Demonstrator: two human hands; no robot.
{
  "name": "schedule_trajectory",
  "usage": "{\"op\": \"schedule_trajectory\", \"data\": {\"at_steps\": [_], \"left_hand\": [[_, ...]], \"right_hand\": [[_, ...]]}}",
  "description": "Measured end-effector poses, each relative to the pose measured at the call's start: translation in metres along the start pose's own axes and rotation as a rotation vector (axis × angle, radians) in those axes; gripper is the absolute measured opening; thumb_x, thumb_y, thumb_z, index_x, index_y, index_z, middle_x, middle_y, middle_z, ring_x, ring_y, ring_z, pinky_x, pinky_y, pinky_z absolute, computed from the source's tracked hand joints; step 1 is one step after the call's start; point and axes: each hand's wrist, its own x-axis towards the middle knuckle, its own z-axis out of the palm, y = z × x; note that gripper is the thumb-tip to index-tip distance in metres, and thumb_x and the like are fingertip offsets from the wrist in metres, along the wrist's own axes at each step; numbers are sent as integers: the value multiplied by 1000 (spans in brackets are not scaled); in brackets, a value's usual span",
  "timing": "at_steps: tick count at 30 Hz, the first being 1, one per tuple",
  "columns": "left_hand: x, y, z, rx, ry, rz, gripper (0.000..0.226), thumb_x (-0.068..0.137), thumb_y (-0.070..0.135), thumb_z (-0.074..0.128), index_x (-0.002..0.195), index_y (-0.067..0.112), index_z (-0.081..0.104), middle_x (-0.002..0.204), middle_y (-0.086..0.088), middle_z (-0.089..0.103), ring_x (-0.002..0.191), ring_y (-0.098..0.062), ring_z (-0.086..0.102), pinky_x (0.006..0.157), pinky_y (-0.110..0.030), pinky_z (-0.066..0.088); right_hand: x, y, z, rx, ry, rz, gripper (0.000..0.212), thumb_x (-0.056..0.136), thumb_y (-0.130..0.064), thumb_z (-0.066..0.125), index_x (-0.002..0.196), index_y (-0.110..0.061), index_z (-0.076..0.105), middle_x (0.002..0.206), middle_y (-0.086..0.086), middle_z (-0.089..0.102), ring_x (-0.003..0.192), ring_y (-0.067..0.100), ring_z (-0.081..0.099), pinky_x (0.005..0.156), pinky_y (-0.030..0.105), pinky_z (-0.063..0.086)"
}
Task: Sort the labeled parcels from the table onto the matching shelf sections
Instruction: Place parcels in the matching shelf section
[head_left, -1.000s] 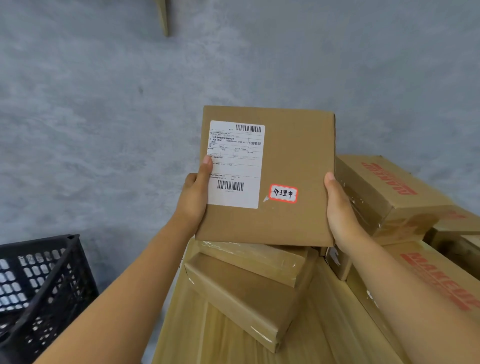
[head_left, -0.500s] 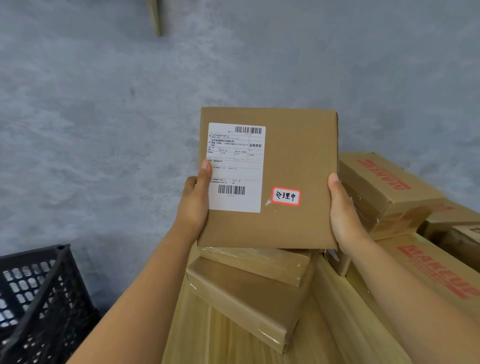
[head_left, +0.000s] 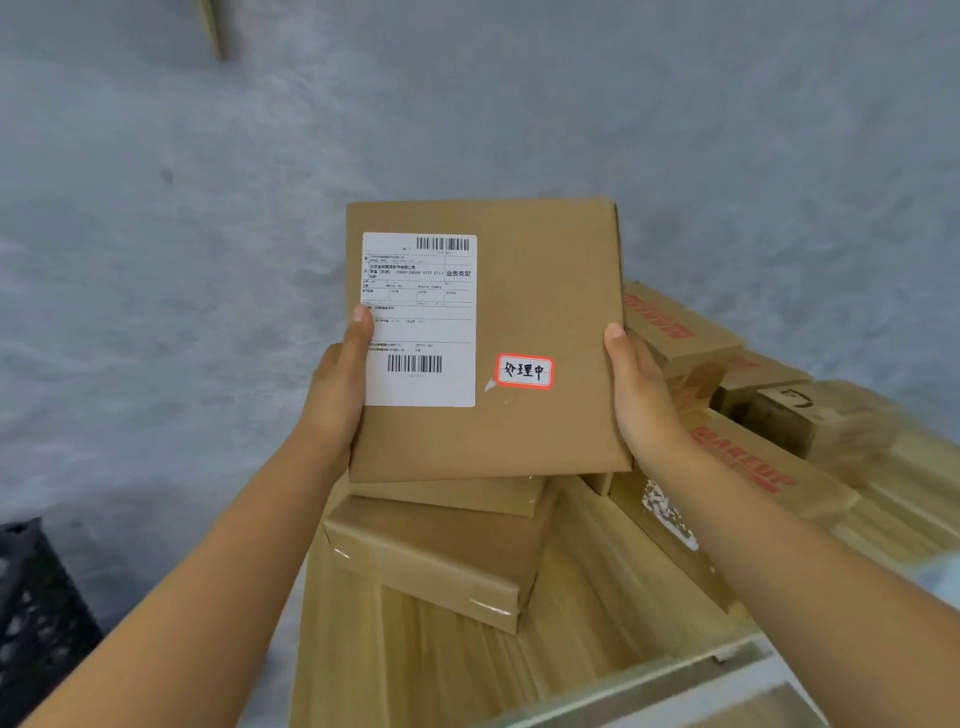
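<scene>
Both hands held a flat labeled parcel (head_left: 519, 312) above the table (head_left: 597, 597): the left hand (head_left: 337, 395) had its grip on the parcel's left edge, the right hand (head_left: 641, 400) on its right edge, over other stacked parcels (head_left: 431, 556).

A flat brown parcel (head_left: 519, 312) is held up off the surface (head_left: 426, 670), its broad face toward the camera, upright with a slight tilt. On that face sit a white shipping label (head_left: 420, 319) with two barcodes at left and a small red-bordered sticker (head_left: 523, 371) with handwritten characters at lower right. More brown parcels (head_left: 441, 551) lie stacked on the surface below.
</scene>
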Motion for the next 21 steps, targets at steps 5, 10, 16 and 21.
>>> {"op": "schedule_trajectory", "data": {"at_steps": [5,10,16,21], "left_hand": [[-22,30,54,10,-41,40,65,69,89,47,100,40,76,102,9,77,95,-12,74,92,-43,55],[-64,42,136,-37,-160,12,71,66,91,49,106,37,74,108,5,76,102,-21,72,98,-49,52],[-146,64,291,-143,-403,38,83,66,88,55,126,31,66,121,2,71,112,-24,68,105,-49,46],[-225,81,423,-177,-582,11,81,66,86,54,123,30,68,116,2,74,107,-23,70,102,-48,49]], "right_hand": [[-26,-19,-71,-18,78,-13,67,77,-84,33,121,-40,57,103,-15,70,86,-4,67,71,23,49],[-71,-14,-170,-114,235,-26,41,96,-69,31,117,-39,51,95,-26,59,83,-12,57,69,18,39],[-151,-22,-342,-175,442,-7,46,97,-68,31,125,-36,50,95,-29,56,82,-15,54,69,11,37],[-234,-32,-483,-237,606,17,58,97,-67,32,133,-26,52,119,-6,65,106,13,63,91,35,48]]}}
